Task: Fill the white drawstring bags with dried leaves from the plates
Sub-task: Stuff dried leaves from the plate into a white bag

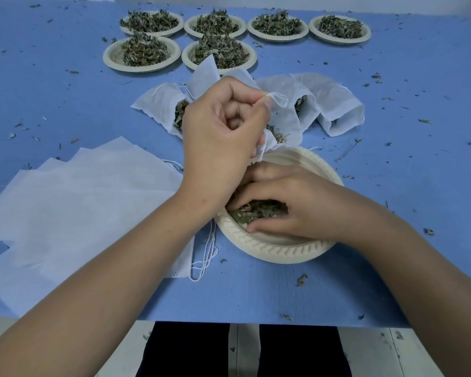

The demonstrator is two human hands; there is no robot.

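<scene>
**Bag held open over the near plate while leaves are gathered**

A white drawstring bag [286,118] is grasped by the left hand [223,131], which is clenched on the cloth at the bag's mouth. A loop of the drawstring [279,98] is caught round one fingertip. The bag is held up just above the far rim of the near plate [269,251], and some leaf can be seen inside it, beside the hand.

The right hand [283,205] is laid in the near plate, its fingers and thumb curled round a clump of the dried leaves [256,210] that lie there. The rest of the plate's floor on the near side is seen bare.

Behind the held bag, filled bags [158,107] are laid on the blue bench [392,172], one to the left and others to the right, with leaves showing at their open mouths. To the left of the near plate a pile of flat bags [79,202] is spread out, overlapping one another, and their loose strings [204,257] trail off the pile's right edge, close to the plate.

At the far side of the bench six plates [144,68] are set in two rows, four behind and two in front, each heaped with leaves. Leaf crumbs [301,279] are scattered over the bench.
</scene>
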